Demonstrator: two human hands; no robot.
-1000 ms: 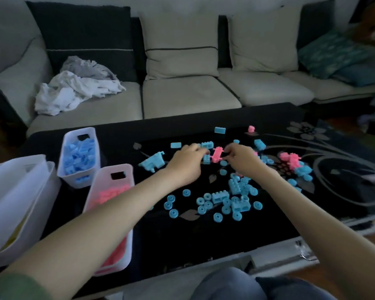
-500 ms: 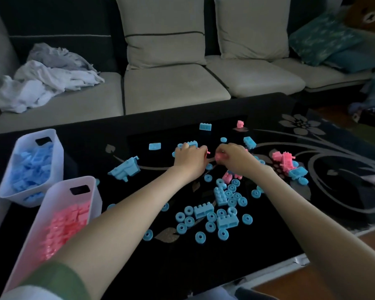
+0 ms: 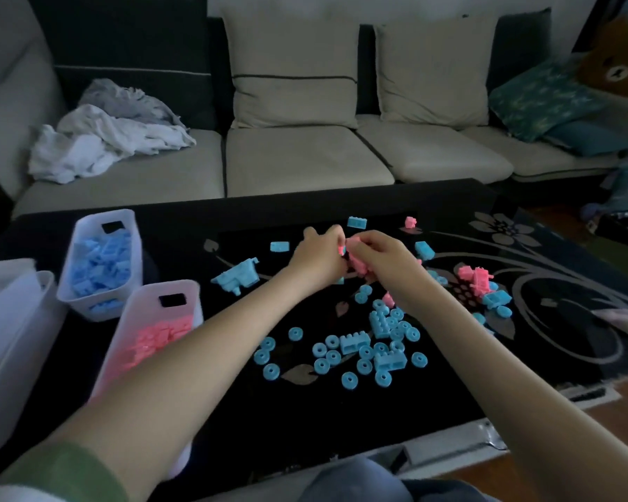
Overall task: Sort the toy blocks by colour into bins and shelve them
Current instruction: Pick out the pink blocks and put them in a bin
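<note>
Fingertips of both hands are curled onto one pink block cluster (image 3: pixel 356 262), which is pinched between the left hand (image 3: pixel 318 260) and the right hand (image 3: pixel 383 259) toward the far edge of the tabletop (image 3: pixel 323 422), about midway along it. The cluster's long axis cannot be told, as most of it is covered. The pink bin (image 3: pixel 145 295) is set toward the near left corner, with the blue bin (image 3: pixel 87 230) just behind it; the left hand is judged the nearer for the drop. Loose blue blocks (image 3: pixel 354 344) are scattered between the hands and the near edge.
</note>
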